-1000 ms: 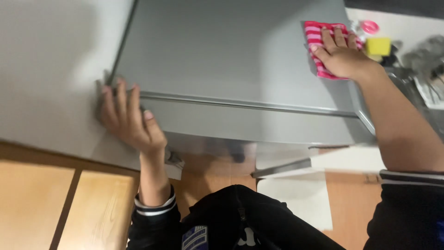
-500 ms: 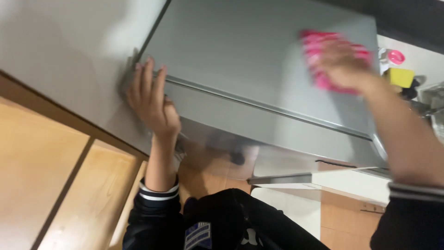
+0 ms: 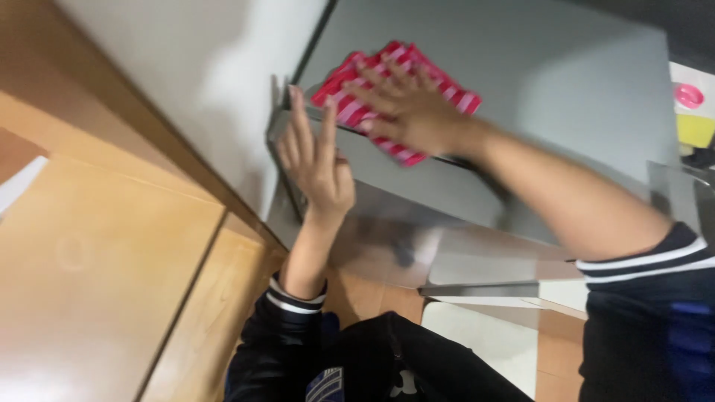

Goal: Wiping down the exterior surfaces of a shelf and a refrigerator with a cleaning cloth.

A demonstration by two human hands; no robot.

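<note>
My right hand (image 3: 406, 104) presses a pink and white striped cloth (image 3: 357, 78) flat on the top of a grey metal appliance (image 3: 536, 82), near its front left corner. My left hand (image 3: 316, 160) rests with fingers spread against the appliance's front left edge, just below and left of the cloth. Both arms wear dark sleeves with white-striped cuffs.
A white wall (image 3: 201, 67) runs along the appliance's left side. A yellow sponge (image 3: 696, 130) and a pink round object (image 3: 689, 95) sit at the far right. Wooden flooring (image 3: 97, 275) lies below, and my dark-clothed legs (image 3: 387, 357) are at the bottom.
My right hand has swept the cloth from the appliance's far right side across to its front left corner. My left hand stayed on the left edge; the view swung left.
</note>
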